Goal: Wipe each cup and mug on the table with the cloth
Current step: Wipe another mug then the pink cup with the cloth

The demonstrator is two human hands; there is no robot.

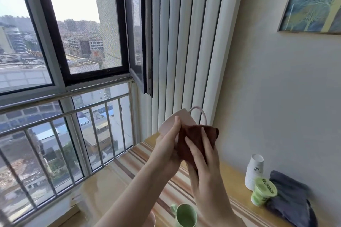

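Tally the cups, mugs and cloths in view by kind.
Mugs: 2, pink mug, green mug
Paper cups: 2, white cup, green cup
Cloths: 2, brown cloth, grey cloth
Total: 6

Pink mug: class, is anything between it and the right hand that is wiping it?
Yes. The brown cloth lies between the right hand and the pink mug, pressed against its side. The left hand grips the mug directly, nothing between.

2 mugs: pink [173, 121], green [185, 215]; 2 paper cups [255, 171] [263, 193]; 2 cloths [195, 140] [293, 202].
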